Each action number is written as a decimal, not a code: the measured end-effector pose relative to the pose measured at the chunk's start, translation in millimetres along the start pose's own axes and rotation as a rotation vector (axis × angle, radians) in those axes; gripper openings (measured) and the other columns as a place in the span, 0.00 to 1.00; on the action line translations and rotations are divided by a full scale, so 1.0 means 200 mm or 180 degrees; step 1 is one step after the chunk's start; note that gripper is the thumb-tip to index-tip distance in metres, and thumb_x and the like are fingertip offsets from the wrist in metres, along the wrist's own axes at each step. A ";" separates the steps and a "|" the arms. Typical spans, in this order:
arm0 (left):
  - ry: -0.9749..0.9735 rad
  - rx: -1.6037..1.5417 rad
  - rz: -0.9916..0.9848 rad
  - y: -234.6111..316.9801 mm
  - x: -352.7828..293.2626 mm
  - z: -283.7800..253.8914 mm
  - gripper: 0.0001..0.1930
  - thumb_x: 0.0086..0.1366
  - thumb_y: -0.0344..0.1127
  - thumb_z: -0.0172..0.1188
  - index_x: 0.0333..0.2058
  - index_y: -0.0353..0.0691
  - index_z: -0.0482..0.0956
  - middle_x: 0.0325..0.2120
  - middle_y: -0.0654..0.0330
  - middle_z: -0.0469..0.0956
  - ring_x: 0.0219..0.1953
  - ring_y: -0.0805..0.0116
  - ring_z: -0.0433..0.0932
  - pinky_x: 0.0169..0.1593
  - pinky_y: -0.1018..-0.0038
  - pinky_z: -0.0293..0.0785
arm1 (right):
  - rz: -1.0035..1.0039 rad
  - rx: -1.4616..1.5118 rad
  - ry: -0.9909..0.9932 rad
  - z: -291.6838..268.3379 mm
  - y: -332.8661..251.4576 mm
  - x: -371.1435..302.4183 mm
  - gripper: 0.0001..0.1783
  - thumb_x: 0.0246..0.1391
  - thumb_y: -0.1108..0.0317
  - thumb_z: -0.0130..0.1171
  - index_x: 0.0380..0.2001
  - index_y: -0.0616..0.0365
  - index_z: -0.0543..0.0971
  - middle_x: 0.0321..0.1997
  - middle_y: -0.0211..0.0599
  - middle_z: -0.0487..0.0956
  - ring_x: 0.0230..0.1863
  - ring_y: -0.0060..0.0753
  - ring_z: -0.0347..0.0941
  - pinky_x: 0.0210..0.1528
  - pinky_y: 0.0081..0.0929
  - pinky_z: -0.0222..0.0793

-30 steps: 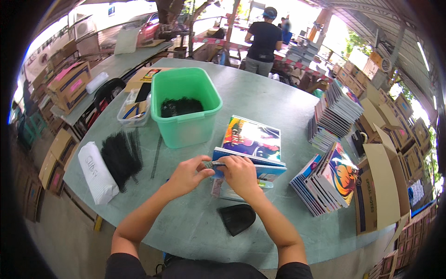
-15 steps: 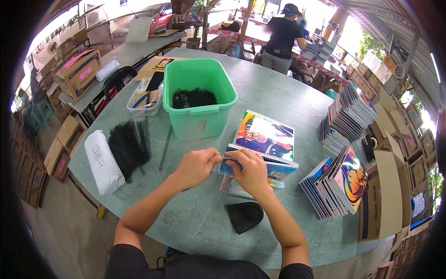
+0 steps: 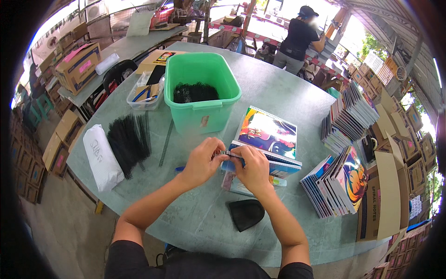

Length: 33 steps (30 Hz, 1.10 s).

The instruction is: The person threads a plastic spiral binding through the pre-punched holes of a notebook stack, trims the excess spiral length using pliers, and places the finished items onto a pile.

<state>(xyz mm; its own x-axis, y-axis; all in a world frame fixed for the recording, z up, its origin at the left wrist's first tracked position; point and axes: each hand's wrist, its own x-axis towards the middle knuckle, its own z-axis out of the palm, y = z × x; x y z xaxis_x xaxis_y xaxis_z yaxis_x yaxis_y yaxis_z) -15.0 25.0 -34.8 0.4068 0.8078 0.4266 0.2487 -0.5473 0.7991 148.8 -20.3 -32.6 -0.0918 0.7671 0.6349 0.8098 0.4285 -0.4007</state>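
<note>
I observed the left hand [image 3: 203, 159] and right hand [image 3: 253, 168], each grip closed, fingertips pinching a coil [image 3: 226, 153] at the left end of a blue notebook [image 3: 280, 167] above the desk [image 3: 195, 223], near the green tub [image 3: 197, 118].

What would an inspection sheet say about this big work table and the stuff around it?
Surface: grey-green table, its edges bent by the fisheye view.
Work things: blue-covered notebook by the hands; spiral notebooks leaning in a row to the right; loose black coils left; more in the green bin.
Clutter: white wrapped package, clear plastic tray, black rounded item of unclear use.
Hands: left hand and right hand pinch a spiral coil, partly hidden by fingers.
Cables: nothing seen.
Surroundings: open cardboard box on the right; co-worker standing beyond the table.
</note>
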 end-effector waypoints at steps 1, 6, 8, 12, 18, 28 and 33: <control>-0.0321 -0.0179 -0.0358 0.01 0.02 -0.04 0.11 0.61 0.38 0.59 0.36 0.35 0.76 0.22 0.58 0.75 0.25 0.72 0.75 0.29 0.74 0.70 | 0.0012 -0.0015 0.0005 0.00 0.00 0.00 0.10 0.46 0.69 0.60 0.34 0.54 0.77 0.29 0.33 0.78 0.33 0.38 0.75 0.37 0.33 0.67; -0.0593 0.0130 0.0283 -0.05 0.05 -0.13 0.14 0.58 0.36 0.63 0.40 0.37 0.76 0.25 0.56 0.76 0.27 0.68 0.76 0.33 0.74 0.72 | -0.0056 -0.0216 -0.0152 -0.01 -0.02 0.02 0.10 0.48 0.69 0.59 0.37 0.54 0.76 0.30 0.34 0.79 0.34 0.38 0.75 0.36 0.33 0.66; -0.0209 0.0409 0.0741 0.01 0.07 -0.09 0.13 0.57 0.36 0.63 0.39 0.38 0.76 0.25 0.56 0.75 0.27 0.66 0.75 0.33 0.72 0.72 | -0.0110 -0.0175 -0.0059 0.01 -0.01 0.02 0.10 0.49 0.69 0.58 0.37 0.54 0.76 0.30 0.34 0.79 0.34 0.39 0.75 0.36 0.33 0.66; -0.0851 0.0554 0.0212 -0.02 0.08 -0.13 0.10 0.55 0.35 0.63 0.34 0.38 0.77 0.25 0.57 0.74 0.29 0.60 0.75 0.33 0.68 0.72 | -0.0097 -0.0111 -0.0196 -0.02 0.00 0.01 0.10 0.48 0.71 0.58 0.37 0.54 0.75 0.30 0.34 0.79 0.35 0.40 0.75 0.37 0.33 0.67; -0.1139 0.1414 0.1081 0.02 -0.19 0.18 0.14 0.56 0.44 0.61 0.32 0.39 0.76 0.29 0.54 0.76 0.33 0.54 0.76 0.36 0.62 0.72 | 0.0338 0.0557 0.0086 -0.05 -0.02 0.04 0.08 0.45 0.74 0.60 0.32 0.58 0.75 0.31 0.37 0.78 0.36 0.42 0.75 0.36 0.34 0.69; -0.0911 0.0707 0.0515 0.06 -0.24 0.24 0.22 0.54 0.35 0.63 0.49 0.47 0.73 0.41 0.53 0.74 0.42 0.52 0.74 0.42 0.60 0.73 | 0.0319 -0.0872 -0.0095 -0.18 0.09 -0.10 0.09 0.43 0.66 0.64 0.30 0.53 0.77 0.29 0.34 0.78 0.35 0.40 0.74 0.39 0.33 0.67; 0.0400 0.1171 0.0928 0.03 -0.12 0.03 0.16 0.50 0.26 0.63 0.40 0.44 0.77 0.34 0.59 0.74 0.37 0.60 0.75 0.36 0.66 0.73 | 0.0102 -0.0605 0.0195 -0.20 0.12 -0.10 0.05 0.47 0.65 0.61 0.28 0.52 0.79 0.24 0.32 0.78 0.29 0.34 0.75 0.34 0.30 0.63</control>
<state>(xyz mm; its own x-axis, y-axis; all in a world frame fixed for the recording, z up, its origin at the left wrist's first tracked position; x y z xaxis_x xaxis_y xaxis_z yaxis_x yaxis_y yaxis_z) -18.7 0.5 -42.7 0.4021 0.6171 0.6764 0.4437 -0.7775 0.4456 194.1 -44.3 -28.0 -0.0335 0.7460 0.6651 0.9071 0.3021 -0.2932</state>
